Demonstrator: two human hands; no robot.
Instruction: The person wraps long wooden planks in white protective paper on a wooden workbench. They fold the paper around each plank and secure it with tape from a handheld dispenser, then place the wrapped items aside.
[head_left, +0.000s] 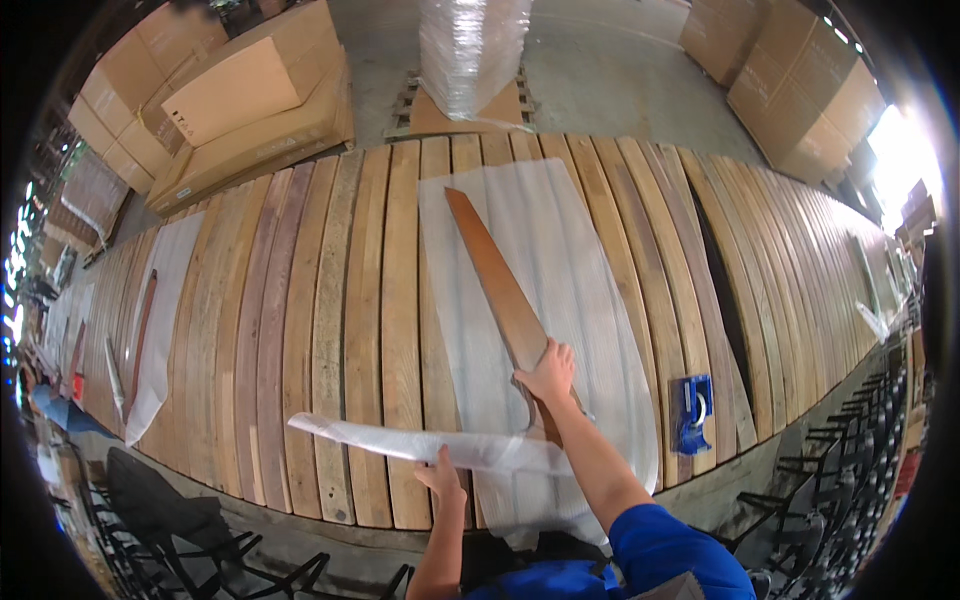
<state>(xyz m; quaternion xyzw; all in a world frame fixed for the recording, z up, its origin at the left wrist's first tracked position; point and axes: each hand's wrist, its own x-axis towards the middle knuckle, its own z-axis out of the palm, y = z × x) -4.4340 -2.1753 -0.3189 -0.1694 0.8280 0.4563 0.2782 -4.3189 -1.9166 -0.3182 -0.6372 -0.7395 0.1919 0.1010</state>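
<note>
Brown wooden slat (497, 278) under right hand (548, 377)

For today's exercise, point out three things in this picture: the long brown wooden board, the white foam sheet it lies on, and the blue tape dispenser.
long brown wooden board (495, 275), head view, middle of its bare top face.
white foam sheet (580, 290), head view, flat part right of the board.
blue tape dispenser (692, 412), head view, centre of its body.

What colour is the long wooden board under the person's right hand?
Reddish brown; the long narrow wooden board lies on white foam wrap sheet, seen best in the head view.
</note>
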